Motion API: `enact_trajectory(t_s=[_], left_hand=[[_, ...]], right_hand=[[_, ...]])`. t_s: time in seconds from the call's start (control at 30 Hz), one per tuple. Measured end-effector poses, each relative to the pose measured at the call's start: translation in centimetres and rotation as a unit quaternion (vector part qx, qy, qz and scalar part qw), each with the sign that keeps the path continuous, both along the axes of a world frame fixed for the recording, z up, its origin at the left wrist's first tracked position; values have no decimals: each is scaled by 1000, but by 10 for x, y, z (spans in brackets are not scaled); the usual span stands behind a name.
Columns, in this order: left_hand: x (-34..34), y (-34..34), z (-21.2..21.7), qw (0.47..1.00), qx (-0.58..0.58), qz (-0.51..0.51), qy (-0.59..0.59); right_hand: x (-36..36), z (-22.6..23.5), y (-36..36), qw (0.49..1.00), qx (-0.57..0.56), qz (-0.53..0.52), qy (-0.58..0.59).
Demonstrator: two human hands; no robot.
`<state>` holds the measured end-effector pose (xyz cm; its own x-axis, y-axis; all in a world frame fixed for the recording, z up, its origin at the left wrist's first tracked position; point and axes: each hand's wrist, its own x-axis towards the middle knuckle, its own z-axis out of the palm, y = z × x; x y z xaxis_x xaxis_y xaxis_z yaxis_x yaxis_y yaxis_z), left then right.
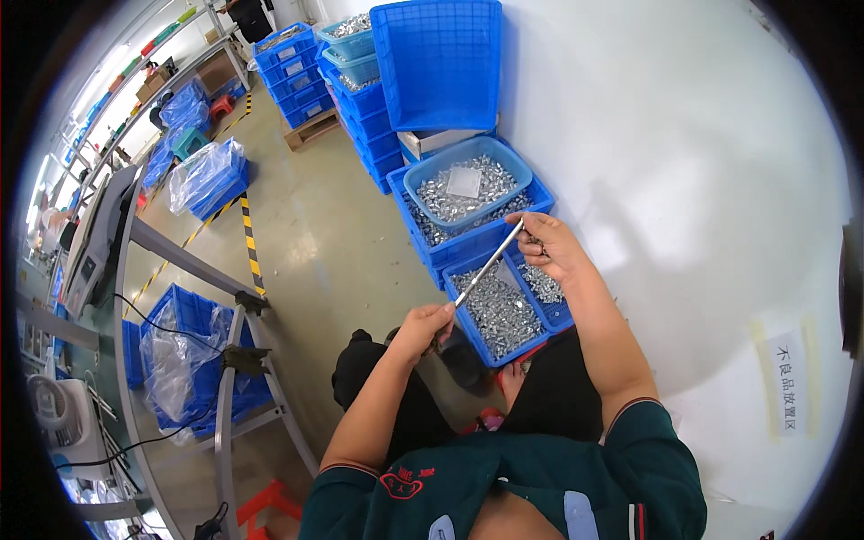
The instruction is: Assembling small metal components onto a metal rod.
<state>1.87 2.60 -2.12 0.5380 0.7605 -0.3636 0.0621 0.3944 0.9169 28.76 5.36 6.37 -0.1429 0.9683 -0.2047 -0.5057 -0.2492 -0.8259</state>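
A thin silver metal rod (489, 266) slants between my two hands, its upper end to the right. My left hand (423, 329) is closed around the lower end. The upper end is pinched by the fingertips of my right hand (551, 245), whose other fingers curl in; whether they hold anything more I cannot tell. Under the rod stands a blue bin (492, 362) full of small shiny metal parts, a clear piece of plastic lying on them. Beside it, partly behind my right forearm, a second blue bin (564, 317) holds similar parts.
Beyond my hands, a light-blue basket (423, 205) of metal parts sits on a blue crate (421, 256). Stacked crates (367, 126) and an upright blue crate (436, 67) rise behind. A white wall (684, 180) is at right, a metal-framed bench (225, 405) at left.
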Motion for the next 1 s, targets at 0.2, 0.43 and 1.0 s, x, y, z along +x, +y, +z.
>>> enact_trajectory(t_s=[0.2, 0.43, 1.0], left_hand=[[5, -5, 6, 999, 23, 11, 26], [14, 1, 4, 992, 90, 73, 55], [0, -2, 2, 984, 123, 84, 96]], right_hand=[[-1, -2, -2, 999, -3, -34, -36], [-49, -19, -6, 978, -85, 107, -161], [7, -25, 7, 986, -104, -5, 128]])
